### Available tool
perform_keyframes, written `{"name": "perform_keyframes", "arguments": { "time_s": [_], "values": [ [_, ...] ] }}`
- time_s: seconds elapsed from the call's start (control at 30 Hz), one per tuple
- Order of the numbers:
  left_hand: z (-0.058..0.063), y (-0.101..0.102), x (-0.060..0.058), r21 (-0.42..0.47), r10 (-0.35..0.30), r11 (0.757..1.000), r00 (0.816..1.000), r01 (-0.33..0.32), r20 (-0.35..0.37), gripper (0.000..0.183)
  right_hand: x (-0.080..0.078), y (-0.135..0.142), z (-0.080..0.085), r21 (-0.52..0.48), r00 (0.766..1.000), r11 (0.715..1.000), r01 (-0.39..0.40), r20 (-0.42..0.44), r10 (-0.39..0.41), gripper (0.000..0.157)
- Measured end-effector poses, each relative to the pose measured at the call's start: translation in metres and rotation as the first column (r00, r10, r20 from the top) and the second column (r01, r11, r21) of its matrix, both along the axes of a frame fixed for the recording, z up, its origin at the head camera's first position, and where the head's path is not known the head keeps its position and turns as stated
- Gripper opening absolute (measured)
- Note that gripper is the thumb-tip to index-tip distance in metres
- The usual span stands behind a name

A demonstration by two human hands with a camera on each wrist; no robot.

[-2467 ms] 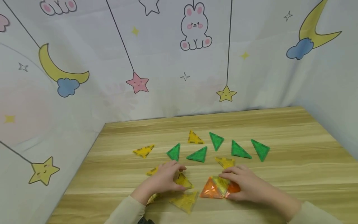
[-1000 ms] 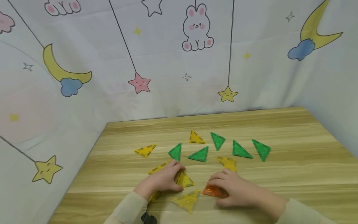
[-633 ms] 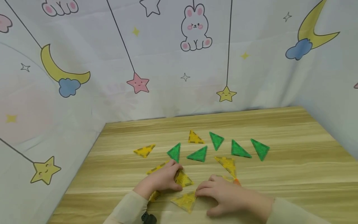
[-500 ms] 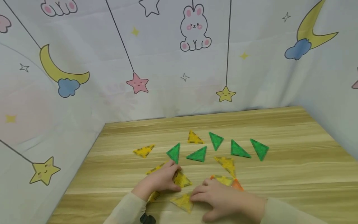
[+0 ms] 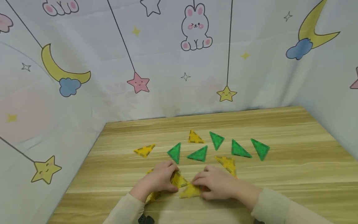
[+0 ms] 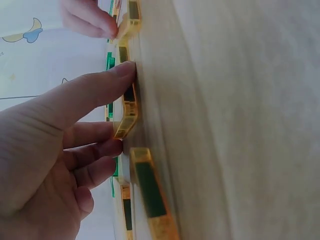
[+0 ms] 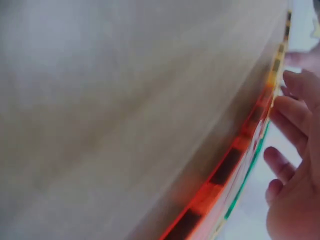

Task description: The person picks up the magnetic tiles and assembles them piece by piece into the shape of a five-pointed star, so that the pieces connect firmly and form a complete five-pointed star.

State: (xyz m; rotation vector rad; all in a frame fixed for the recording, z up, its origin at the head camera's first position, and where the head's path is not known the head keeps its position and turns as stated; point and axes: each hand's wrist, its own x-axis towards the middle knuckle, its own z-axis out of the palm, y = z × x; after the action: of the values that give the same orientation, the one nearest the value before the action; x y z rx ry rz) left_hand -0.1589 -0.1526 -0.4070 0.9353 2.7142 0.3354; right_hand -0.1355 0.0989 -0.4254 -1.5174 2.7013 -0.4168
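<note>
My left hand [image 5: 160, 177] pinches a yellow triangular magnetic tile [image 5: 179, 179] lying flat on the table; in the left wrist view the thumb lies on the near edge of that tile [image 6: 129, 107], fingers at its far side. Between my right hand's [image 5: 219, 183] thumb and fingers is the corner of a second, slightly blurred yellow triangular magnetic tile [image 5: 189, 192]. It lies close against the first one, near its right corner. Orange tiles are mostly hidden beneath my right hand; their edges show in the right wrist view as an orange strip [image 7: 227, 165].
Several green triangle tiles [image 5: 198, 154] lie farther back, along with yellow ones [image 5: 195, 137]. Another yellow tile [image 5: 227, 165] lies beyond my right hand, and one [image 5: 153, 196] beside my left wrist. A printed cloth [image 5: 167, 62] hangs behind the wooden table [image 5: 293, 140].
My right hand left the orange and yellow group, moved left to the near yellow tile, and shifted it away from me towards the left hand's tile. My left hand barely moved.
</note>
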Motion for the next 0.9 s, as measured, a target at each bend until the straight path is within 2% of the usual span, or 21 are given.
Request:
{"name": "perform_keyframes", "arguments": {
  "time_s": [0.2, 0.37, 0.53, 0.73, 0.9],
  "values": [
    [0.001, -0.002, 0.002, -0.022, -0.015, 1.000, 1.000, 0.015, -0.001, 0.060, -0.013, 0.002, 0.002, 0.066, 0.995, 0.995, 0.078, 0.063, -0.082, 0.037],
    [0.004, -0.005, 0.007, -0.043, -0.055, 0.998, 0.998, 0.056, 0.010, 0.058, -0.020, 0.001, 0.004, 0.062, 0.995, 0.994, 0.086, 0.037, -0.089, 0.037],
    [0.005, -0.009, 0.016, -0.037, -0.081, 0.996, 0.996, 0.082, 0.031, 0.057, -0.027, -0.003, 0.005, 0.027, 0.992, 0.996, 0.084, 0.094, -0.086, 0.037],
    [0.005, -0.010, 0.023, -0.021, -0.097, 0.995, 0.995, 0.097, 0.029, 0.059, -0.026, 0.006, 0.007, -0.024, 0.982, 0.992, 0.123, 0.145, -0.118, 0.035],
    [0.005, -0.006, 0.025, -0.017, -0.113, 0.993, 0.993, 0.114, 0.038, 0.060, -0.022, 0.011, 0.008, 0.031, 0.981, 0.989, 0.143, 0.130, -0.146, 0.035]
  ]
}}
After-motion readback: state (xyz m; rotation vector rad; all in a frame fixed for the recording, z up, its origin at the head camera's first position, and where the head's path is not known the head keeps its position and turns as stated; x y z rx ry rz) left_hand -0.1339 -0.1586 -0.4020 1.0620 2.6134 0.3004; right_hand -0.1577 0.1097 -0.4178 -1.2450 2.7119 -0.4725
